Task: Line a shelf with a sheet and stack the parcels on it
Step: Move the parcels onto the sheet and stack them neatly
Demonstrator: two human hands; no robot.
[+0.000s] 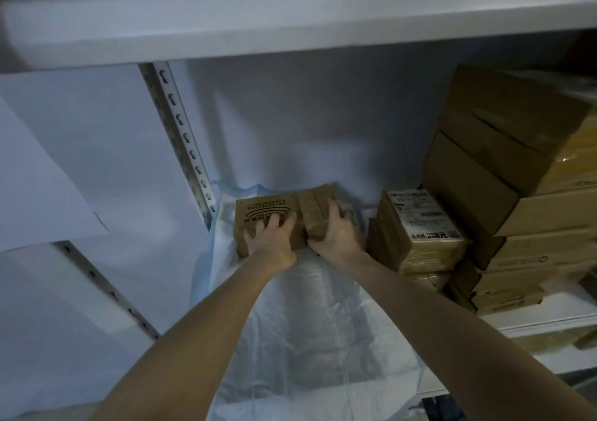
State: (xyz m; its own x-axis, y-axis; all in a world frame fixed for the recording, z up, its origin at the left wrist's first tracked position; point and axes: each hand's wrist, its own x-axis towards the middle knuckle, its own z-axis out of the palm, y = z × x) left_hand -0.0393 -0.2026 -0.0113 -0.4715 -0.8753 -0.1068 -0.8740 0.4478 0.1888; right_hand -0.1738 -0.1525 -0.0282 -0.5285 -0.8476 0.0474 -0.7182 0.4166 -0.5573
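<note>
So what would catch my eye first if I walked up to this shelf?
Two bare arms reach to the back left corner, where the left hand lies on a printed cardboard parcel and the right hand grips a smaller taped parcel right beside it. Both parcels sit on a pale sheet lining the shelf. A tall stack of cardboard boxes fills the right side.

2 bare forearms [210, 323] end in an unadorned left hand [271, 236] and right hand [336, 230].
</note>
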